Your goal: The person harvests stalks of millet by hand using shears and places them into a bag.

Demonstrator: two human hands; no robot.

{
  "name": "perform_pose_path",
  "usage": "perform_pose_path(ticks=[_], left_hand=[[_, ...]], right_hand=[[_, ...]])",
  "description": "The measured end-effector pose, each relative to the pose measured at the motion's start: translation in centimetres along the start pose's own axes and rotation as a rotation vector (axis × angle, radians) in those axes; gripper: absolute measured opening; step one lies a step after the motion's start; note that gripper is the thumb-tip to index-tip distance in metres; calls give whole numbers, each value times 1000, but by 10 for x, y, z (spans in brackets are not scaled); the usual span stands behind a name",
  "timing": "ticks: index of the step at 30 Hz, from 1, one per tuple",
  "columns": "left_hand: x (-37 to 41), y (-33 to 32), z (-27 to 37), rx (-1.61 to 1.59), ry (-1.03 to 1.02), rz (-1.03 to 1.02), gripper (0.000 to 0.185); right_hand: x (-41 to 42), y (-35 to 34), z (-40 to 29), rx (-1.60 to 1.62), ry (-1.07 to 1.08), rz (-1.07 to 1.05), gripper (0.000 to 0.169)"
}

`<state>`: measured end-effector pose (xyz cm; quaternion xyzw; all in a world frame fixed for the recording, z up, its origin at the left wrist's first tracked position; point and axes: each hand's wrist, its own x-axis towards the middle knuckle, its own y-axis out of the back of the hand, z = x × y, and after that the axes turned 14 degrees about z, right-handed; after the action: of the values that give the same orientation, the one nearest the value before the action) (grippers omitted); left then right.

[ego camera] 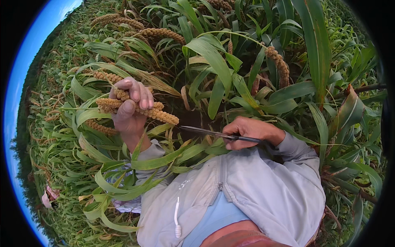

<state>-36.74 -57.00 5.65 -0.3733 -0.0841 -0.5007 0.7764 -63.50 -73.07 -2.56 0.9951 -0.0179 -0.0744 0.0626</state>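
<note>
My left hand is raised at the left, its fingers curled around several cut or gathered foxtail millet heads. Their tan, grainy tips stick out on both sides of the fist. In front of my chest, my right hand grips a slim metal cutting tool with a dark handle; whether it is a knife or scissors is unclear. The tool points left, its tip just below the held heads. Past my right hand, a drooping millet head hangs from a bent green stalk.
Dense millet leaves surround me, and some long blades cross over my left sleeve. More ripe heads droop at the upper left. Tall broad leaves and thick stalks stand at the right. Something pink shows among the plants far left.
</note>
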Motion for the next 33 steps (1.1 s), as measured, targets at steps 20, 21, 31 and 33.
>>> perform_pose_path(ticks=[20, 21, 31, 33], left_hand=[[106, -156, 0, 1142, -304, -342, 26], [103, -155, 19, 963, -227, -284, 22], [81, -76, 135, 811, -33, -129, 11], [65, -78, 151, 985, -71, -105, 11]], right_hand=[[-87, -78, -27, 247, 75, 757, 16], [-78, -76, -37, 256, 104, 770, 16], [48, -111, -114, 680, 145, 284, 29], [65, -116, -119, 709, 95, 149, 30]])
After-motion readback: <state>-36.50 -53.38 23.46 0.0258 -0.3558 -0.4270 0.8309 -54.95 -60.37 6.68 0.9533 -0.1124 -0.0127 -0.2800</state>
